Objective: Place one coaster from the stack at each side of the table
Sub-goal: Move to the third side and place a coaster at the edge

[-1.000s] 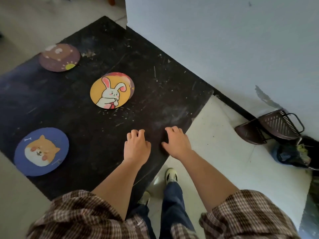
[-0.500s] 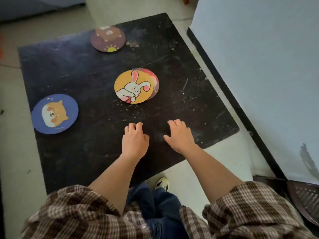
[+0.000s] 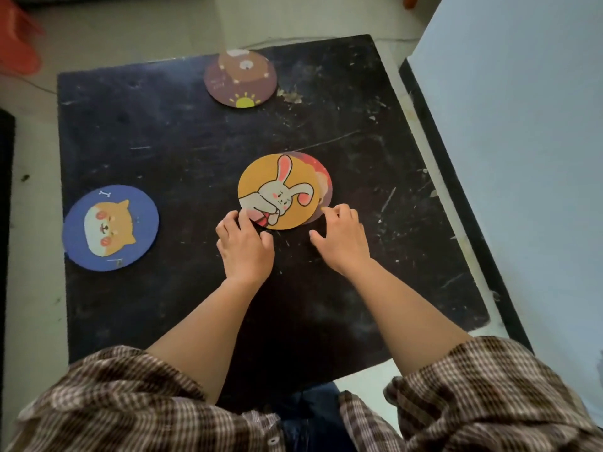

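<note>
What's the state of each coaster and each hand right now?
rabbit coaster: top of stack, shifted off the one below
lower coaster: under it, right edge showing
dog coaster: flat, left side of table
bear coaster: flat, far side
left hand: fingertips on rabbit coaster's edge, no grip
right hand: open, beside stack

The rabbit coaster (image 3: pixel 277 190) covers most of the reddish coaster (image 3: pixel 324 182) beneath, its picture unreadable. The left hand's fingertips (image 3: pixel 243 220) hide the rabbit coaster's near edge.
</note>
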{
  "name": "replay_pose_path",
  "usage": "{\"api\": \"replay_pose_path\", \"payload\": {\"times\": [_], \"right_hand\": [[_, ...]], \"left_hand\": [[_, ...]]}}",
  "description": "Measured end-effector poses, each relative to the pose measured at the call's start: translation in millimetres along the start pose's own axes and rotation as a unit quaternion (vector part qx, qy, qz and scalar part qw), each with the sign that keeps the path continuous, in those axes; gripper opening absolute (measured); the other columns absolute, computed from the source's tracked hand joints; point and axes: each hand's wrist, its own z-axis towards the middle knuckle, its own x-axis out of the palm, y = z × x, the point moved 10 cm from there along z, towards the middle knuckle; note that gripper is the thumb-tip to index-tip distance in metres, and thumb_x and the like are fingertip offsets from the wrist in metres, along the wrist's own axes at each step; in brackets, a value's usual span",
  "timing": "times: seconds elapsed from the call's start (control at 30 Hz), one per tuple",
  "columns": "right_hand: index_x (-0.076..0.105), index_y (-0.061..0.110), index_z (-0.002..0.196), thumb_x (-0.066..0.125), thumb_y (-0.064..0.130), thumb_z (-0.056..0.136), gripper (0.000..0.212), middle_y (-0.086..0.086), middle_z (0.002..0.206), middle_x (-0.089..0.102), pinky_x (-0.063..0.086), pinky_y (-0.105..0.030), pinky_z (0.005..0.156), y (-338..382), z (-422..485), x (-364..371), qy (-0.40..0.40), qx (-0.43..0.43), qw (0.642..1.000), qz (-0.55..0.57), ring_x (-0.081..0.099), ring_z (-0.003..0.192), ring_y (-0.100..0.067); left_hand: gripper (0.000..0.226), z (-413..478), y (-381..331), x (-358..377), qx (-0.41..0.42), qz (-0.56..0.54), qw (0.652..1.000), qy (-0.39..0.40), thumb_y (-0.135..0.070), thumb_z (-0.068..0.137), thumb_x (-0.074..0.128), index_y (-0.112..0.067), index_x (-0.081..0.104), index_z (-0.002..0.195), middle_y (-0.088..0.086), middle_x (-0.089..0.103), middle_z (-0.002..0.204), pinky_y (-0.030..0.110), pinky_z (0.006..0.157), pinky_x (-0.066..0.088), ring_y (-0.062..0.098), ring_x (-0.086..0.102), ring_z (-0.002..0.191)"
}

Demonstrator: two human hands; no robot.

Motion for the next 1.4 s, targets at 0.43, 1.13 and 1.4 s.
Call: {"api": "replay_pose_path", "payload": {"times": [0.43,1.13,1.4], "right_hand": [[0.060,0.007,0.107,0.048,0.035,0.089,0.035,-0.005,0.113,0.048,0.038,-0.035,0.087,10,29,3,-0.058,0.082,0.994,0.048,0.039,0.106,-0.020],[0.052,0.028,0.103,0.058,-0.002,0.081,0.037,-0.006,0.093,0.061,0.058,-0.028,0.051,-37,-23,12,0.100,0.131,0.869,0.466,0.068,0.081,-0.019],[0.052,0.027,0.111,0.053,-0.004,0.087,0.039,0.000,0.094,0.064,0.057,-0.026,0.055,-67,-79,32,0.200,0.121,0.869,0.436,0.069,0.081,-0.016]], "left_hand": [[0.051,52,5,1,-0.037,-0.028,0.999,-0.018,-0.031,0.091,0.043,-0.010,0.037,0.137,0.011,0.031,0.144,0.049,0.107,0.022,0.027,0.018,0.135],[0.054,-74,28,24,-0.270,-0.490,0.829,0.018,-0.023,0.072,0.062,-0.025,0.044,0.123,-0.004,0.055,0.105,0.030,0.066,0.049,0.014,0.057,0.092],[0.016,-159,54,50,-0.339,-0.476,0.811,0.031,-0.039,0.088,0.046,-0.025,0.053,0.091,0.007,0.070,0.073,0.026,0.041,0.050,0.021,0.069,0.053]]}}
